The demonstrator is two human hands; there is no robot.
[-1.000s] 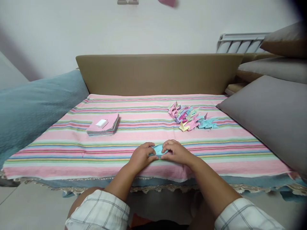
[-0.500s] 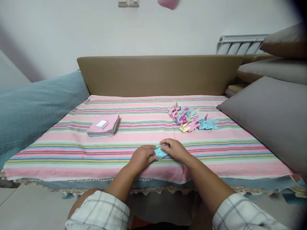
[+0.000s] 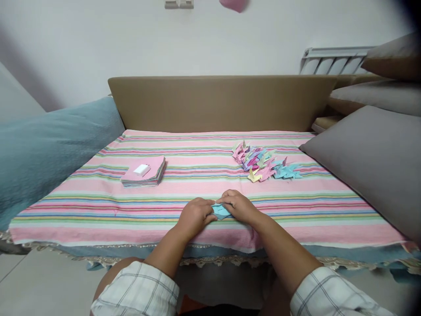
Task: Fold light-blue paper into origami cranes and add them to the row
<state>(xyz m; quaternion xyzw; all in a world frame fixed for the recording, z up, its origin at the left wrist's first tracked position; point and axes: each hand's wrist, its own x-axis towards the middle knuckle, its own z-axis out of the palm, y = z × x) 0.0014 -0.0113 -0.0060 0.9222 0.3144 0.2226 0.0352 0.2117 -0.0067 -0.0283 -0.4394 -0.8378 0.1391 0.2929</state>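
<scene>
Between my hands, low over the striped cloth, is a folded piece of light blue paper point(image 3: 220, 211). My left hand point(image 3: 196, 216) grips its left end, fingers on the upper edge and thumb below. On the other side my right hand point(image 3: 239, 206) has its fingers closed on the upper right edge, partly covering it. Farther back to the right lies a heap of folded paper cranes point(image 3: 258, 163) in pink, purple, yellow, green and blue. A stack of square coloured paper point(image 3: 144, 176) sits at the left, with a small white block point(image 3: 141, 170) on top.
The striped cloth point(image 3: 82, 210) covers the seat up to its front edge. A tan backrest point(image 3: 217, 104) stands behind it. Grey cushions point(image 3: 368, 145) pile up at the right, and a blue-covered armrest point(image 3: 62, 140) borders the left.
My right fingers have shifted left along the upper edge of the blue paper, nearer to my left fingertips. The whole view has moved slightly.
</scene>
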